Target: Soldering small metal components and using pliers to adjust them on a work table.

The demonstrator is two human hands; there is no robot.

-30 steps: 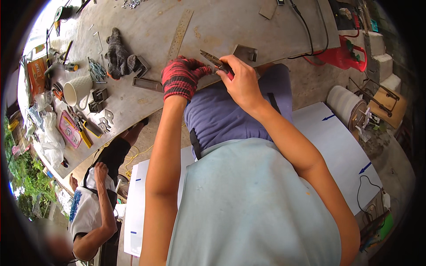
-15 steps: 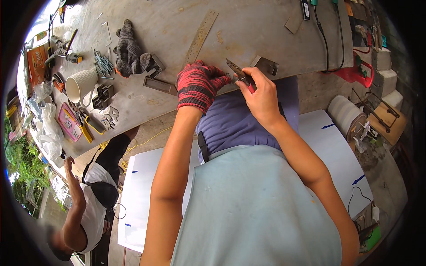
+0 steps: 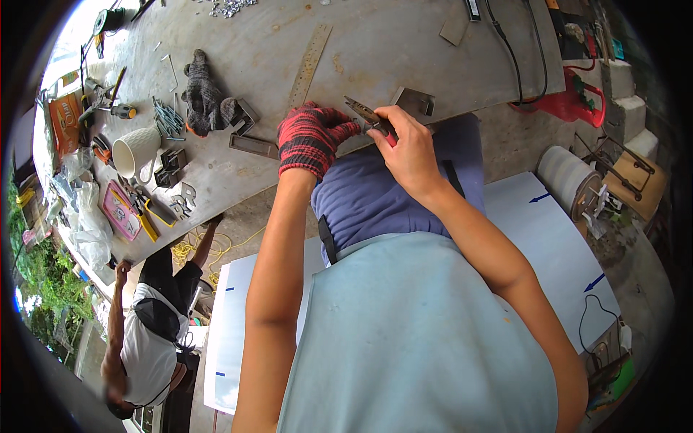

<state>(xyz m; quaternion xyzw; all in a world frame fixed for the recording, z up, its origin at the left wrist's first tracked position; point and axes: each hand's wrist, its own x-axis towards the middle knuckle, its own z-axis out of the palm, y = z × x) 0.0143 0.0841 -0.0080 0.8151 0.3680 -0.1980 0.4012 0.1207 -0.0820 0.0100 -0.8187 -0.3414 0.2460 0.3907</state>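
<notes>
Red-handled pliers [image 3: 364, 111] lie in the right hand [image 3: 410, 148], near the left hand [image 3: 309, 141].

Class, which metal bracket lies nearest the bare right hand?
The bracket just beyond the right hand; the other brackets lie left of the gloved left hand.

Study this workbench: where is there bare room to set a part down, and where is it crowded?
Widest free patch: the tabletop between the ruler, the small flat plate and the metal bracket. Another lies between the grey glove and the ruler. Crowded: the left end, with mug, tools and plastic bags.
</notes>
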